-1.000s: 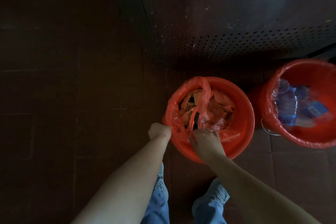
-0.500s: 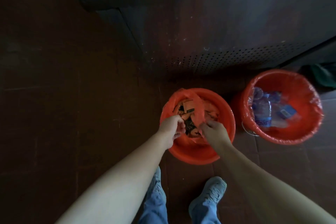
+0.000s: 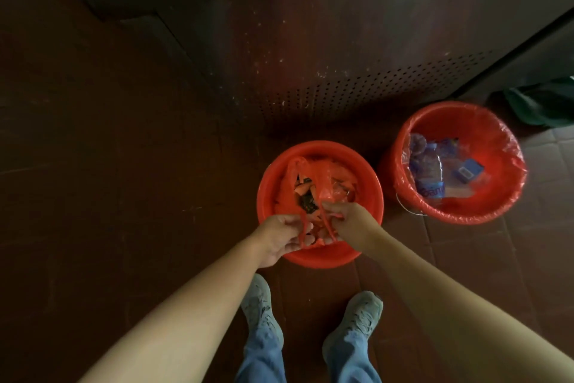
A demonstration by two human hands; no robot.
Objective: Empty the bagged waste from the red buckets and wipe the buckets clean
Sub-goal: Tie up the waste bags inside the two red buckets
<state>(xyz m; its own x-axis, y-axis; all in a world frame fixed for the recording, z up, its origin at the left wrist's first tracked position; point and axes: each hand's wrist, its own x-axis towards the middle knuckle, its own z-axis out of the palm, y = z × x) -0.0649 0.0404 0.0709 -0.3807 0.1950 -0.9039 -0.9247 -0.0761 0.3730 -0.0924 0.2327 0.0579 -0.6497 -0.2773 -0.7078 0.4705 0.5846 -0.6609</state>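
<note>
Dark red tiled floor (image 3: 108,165) stretches wide to the left. The left hand (image 3: 281,235), forearm reaching forward, curls its fingers round one twisted handle of the thin orange-red plastic waste bag (image 3: 323,187). The right hand (image 3: 352,224), knuckles up, pinches the other handle just beside it. Both hands hover over the near edge of the round red plastic bucket (image 3: 267,183); the bag sits inside, its mouth gathered inward off the rim. Behind stands a dark perforated metal panel (image 3: 357,84). Close to the right, a second red bucket (image 3: 512,193) with a clear liner holds plastic bottles (image 3: 430,171) and a small blue box (image 3: 467,171).
</note>
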